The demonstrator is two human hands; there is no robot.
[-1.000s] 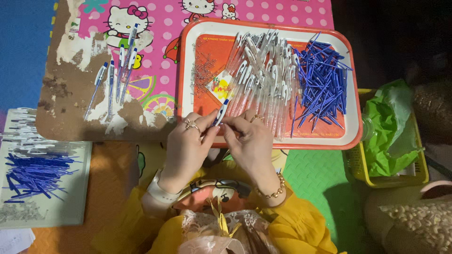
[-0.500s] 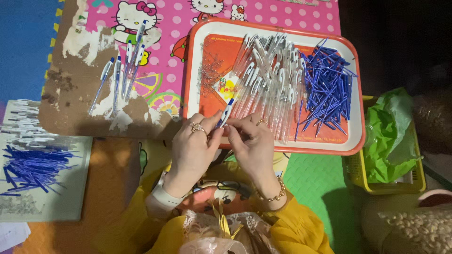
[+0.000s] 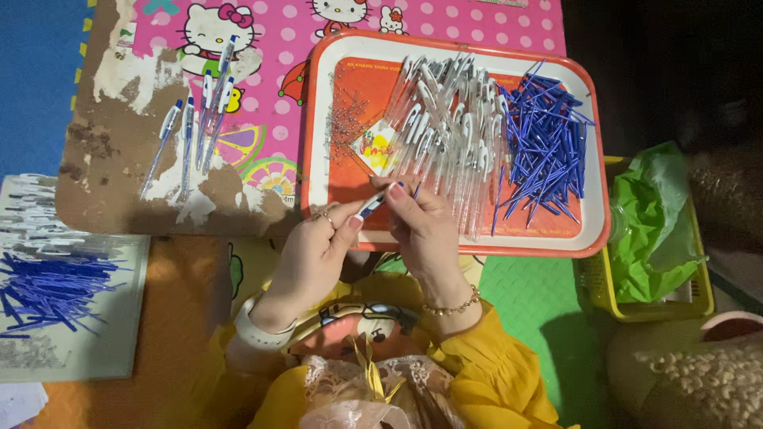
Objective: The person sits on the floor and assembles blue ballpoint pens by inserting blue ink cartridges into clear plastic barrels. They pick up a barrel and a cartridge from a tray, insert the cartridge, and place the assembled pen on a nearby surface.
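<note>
Pen (image 3: 373, 203) seemingly between both hands (image 3: 318, 246)

Bright centre, dark right edge

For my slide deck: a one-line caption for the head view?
Both hands, left hand and right hand, hold one pen beside the orange tray.

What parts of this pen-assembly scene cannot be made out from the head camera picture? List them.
- Pen: its middle is covered by the left hand and right hand.
- Small metal bits on the tray: too small to identify.
- Side tray of blue refills: cut by the left edge.
- Yellow basket: contents covered by green plastic.
</note>
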